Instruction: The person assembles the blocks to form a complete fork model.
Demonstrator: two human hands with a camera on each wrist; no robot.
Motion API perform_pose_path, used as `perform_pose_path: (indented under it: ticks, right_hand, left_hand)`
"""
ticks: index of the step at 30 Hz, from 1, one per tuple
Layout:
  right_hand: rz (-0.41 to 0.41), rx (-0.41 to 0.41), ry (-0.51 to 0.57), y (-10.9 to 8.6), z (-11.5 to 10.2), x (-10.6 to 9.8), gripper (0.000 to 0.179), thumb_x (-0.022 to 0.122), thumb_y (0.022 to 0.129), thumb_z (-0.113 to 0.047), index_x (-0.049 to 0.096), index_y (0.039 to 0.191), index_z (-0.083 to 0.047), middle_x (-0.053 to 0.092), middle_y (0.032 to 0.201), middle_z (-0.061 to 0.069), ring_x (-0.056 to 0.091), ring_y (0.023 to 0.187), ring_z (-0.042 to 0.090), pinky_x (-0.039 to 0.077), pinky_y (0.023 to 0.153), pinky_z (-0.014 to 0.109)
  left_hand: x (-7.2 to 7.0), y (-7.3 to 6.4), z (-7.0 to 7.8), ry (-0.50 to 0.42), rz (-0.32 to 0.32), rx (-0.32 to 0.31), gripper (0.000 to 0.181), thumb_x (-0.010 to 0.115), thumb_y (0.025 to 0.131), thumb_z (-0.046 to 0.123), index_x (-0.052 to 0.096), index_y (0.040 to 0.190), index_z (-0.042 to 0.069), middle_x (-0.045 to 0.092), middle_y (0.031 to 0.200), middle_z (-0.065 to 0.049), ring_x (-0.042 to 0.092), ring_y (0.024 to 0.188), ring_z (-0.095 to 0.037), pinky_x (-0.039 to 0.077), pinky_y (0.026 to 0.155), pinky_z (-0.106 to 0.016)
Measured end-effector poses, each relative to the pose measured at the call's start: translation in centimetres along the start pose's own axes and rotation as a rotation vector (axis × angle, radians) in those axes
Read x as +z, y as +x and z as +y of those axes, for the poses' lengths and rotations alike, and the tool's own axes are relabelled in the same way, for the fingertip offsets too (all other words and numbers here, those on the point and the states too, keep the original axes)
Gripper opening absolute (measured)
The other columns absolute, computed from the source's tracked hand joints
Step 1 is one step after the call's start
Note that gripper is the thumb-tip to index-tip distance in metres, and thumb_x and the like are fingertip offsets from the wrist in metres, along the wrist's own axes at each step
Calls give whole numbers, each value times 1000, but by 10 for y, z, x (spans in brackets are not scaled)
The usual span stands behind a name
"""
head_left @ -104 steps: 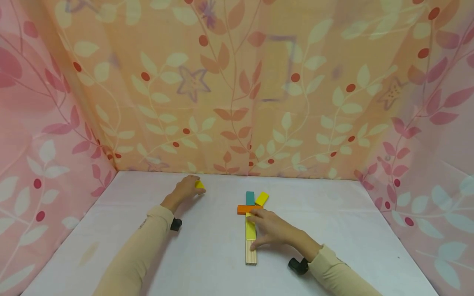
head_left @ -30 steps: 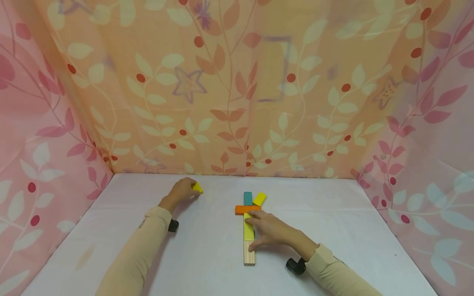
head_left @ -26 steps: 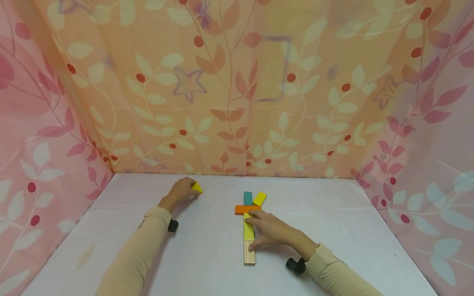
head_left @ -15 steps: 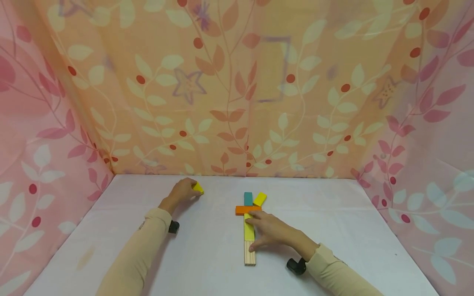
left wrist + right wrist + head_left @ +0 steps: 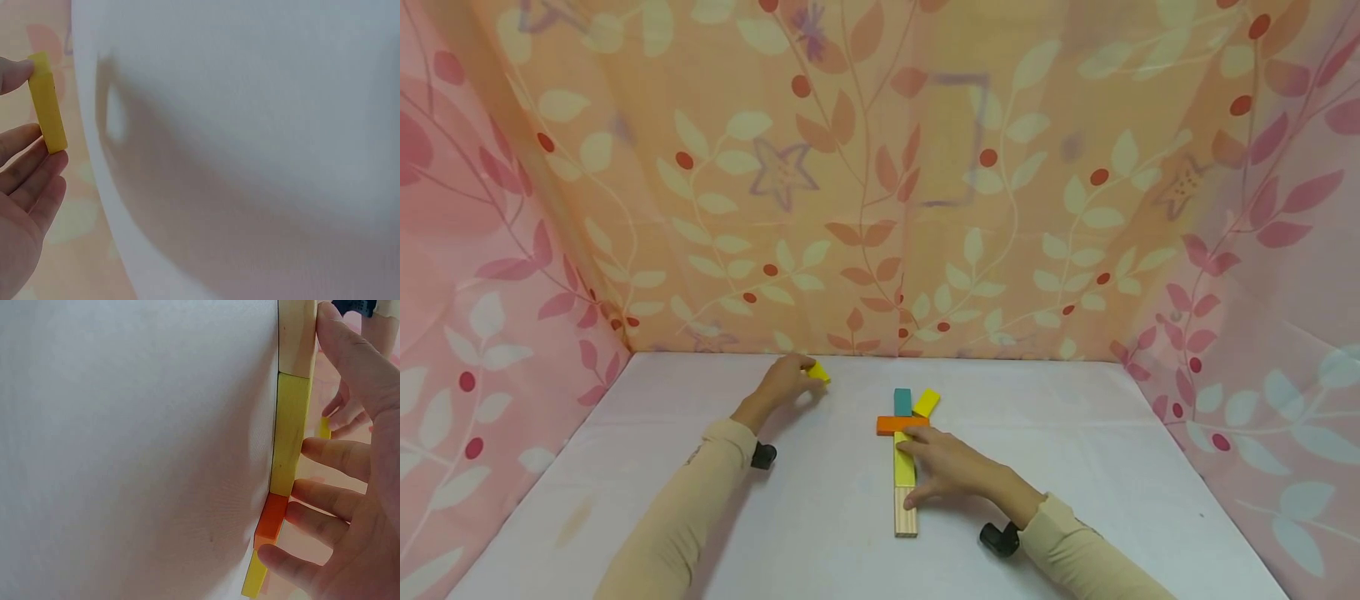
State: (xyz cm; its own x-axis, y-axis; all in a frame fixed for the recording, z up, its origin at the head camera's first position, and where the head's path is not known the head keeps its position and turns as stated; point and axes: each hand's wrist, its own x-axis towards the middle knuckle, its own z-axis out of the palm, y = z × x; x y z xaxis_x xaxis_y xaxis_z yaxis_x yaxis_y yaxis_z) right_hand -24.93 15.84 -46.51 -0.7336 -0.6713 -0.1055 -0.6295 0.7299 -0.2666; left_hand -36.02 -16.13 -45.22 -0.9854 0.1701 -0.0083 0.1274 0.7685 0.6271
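My left hand [image 5: 782,382] pinches a small yellow block [image 5: 818,372] between thumb and fingers at the back left; in the left wrist view this block [image 5: 47,106] is held off the white surface, apart from its shadow. Flat on the table lies a row: a bare wood block [image 5: 907,523], a longer yellow block [image 5: 904,468], an orange block [image 5: 889,425] set crosswise, and a teal block [image 5: 902,402]. Another yellow block [image 5: 928,403] slants beside the teal one. My right hand [image 5: 958,463] rests on the row, fingers spread, touching the wood, yellow and orange blocks.
A white cloth [image 5: 805,533] covers the table. Floral curtains [image 5: 880,208] close it off at the back and on both sides. Each wrist carries a small black camera, the right one [image 5: 999,540] near the tabletop.
My left hand has shifted right and slightly toward the back with its yellow block in the last half second. The right hand and the row of blocks have stayed in place.
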Motion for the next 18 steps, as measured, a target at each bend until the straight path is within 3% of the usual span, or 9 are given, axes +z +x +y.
perform_pose_path:
  ticks: [9,18]
  right_hand:
    - [-7,6,20,1,2,1,92,69,69,-73,54,140,-15,42,152,10,45,135,29,43,108,48]
    - [-8,19,28,2,1,1,93,69,69,-72,53,140,-15,42,151,10,45,135,29,44,107,48]
  left_hand:
    - [10,0,13,15,29,82,54,72,85,25,59,128,-7,61,129,-23,57,117,-37,45,102,-49]
    - [24,-1,28,-16,4,19,55,73,85,28,60,129,-2,61,131,-18,55,119,-34,43,105,-48]
